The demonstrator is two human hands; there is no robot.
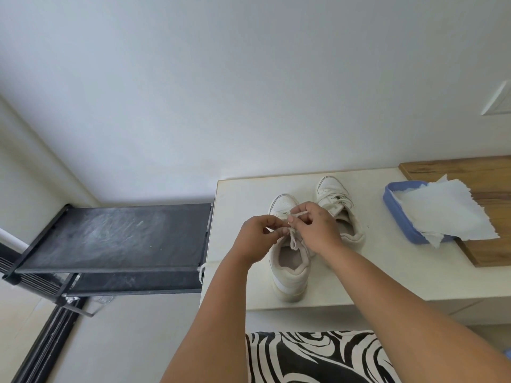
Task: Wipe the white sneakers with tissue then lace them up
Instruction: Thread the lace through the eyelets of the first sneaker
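Zebra-patterned fabric (pixel 312 357) is seen at the bottom edge, with both forearms reaching over it. On a pale table (pixel 240 272) two white sneakers are set side by side, toes away. Over the near sneaker (pixel 289 269) the lace (pixel 293 240) is pinched from both sides — fingers of the left hand (pixel 257 236) and right hand (pixel 318 228) are curled round it. Just beyond lies the far sneaker (pixel 338 205). Well to the right, tissue (pixel 445 214) is draped over a blue tray (pixel 395 211) — partly on a wooden board (pixel 481 172).
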